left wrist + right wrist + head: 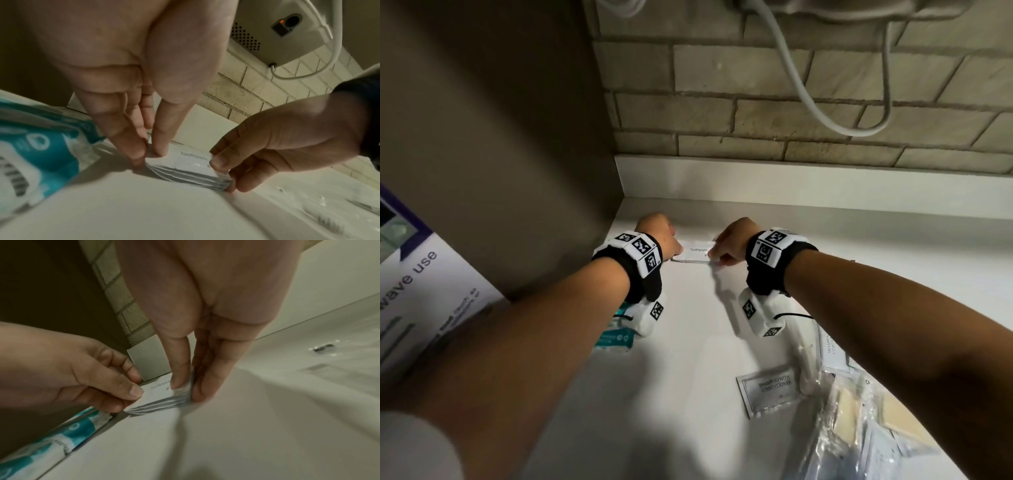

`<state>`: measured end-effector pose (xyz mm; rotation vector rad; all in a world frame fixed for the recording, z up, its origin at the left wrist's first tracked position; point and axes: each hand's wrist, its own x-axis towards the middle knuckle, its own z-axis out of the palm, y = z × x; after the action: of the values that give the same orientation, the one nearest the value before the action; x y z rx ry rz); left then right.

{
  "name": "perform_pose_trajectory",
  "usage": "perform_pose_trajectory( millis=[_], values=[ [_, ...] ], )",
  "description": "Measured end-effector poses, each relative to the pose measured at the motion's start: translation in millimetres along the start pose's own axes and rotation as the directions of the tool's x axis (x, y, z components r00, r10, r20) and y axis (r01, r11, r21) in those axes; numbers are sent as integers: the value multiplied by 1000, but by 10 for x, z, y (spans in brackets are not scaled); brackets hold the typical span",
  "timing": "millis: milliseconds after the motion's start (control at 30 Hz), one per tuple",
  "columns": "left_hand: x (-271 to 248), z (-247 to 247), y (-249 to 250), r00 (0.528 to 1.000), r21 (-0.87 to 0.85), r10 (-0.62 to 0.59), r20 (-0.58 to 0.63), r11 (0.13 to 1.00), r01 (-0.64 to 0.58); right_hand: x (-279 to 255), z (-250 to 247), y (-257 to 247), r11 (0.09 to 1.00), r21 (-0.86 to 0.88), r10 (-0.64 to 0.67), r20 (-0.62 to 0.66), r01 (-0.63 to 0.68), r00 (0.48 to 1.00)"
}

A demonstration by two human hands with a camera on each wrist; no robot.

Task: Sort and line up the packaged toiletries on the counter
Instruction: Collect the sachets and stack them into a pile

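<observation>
A small stack of white toothpaste sachets (697, 254) lies on the white counter (688, 342) near the back left corner. My left hand (664, 240) pinches the stack's left end (156, 155) between thumb and fingers. My right hand (726, 245) pinches its right end (183, 389) the same way. The wrist views show several thin packets (191, 172) pressed together, edges towards me. A teal and white packet (616, 337) lies under my left wrist. Two shampoo-with-conditioner sachets (770, 390) lie at the front right.
A clear plastic bag (866, 428) with more items sits at the front right. A brown side wall (500, 154) stands left, a tiled wall (756, 102) with a white cord (808, 85) behind. A purple-edged box (421, 291) leans at the far left.
</observation>
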<state>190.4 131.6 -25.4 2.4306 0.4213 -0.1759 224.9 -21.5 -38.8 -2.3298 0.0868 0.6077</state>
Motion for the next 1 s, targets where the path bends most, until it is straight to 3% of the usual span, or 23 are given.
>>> perform_pose_trajectory(
  millis=[133,400,633,800,1000],
  values=[
    [11,35,15,1000,56,6,9,998,-7,27,8,17,995,-102,-21,-38,17,999],
    [-15,29,42,999,172,43,-5,984,-42,-19,-42,-7,987,-132,-90,1,89,996],
    [10,28,28,998,206,58,-1,977,-57,-86,-13,-46,890,-435,-159,-23,133,987],
    [13,33,21,998,202,59,7,978,-59,-85,-27,16,913,-346,-242,-38,214,970],
    [19,39,-4,997,199,78,-2,977,-76,-76,-7,59,936,-267,-243,-21,228,970]
  ],
)
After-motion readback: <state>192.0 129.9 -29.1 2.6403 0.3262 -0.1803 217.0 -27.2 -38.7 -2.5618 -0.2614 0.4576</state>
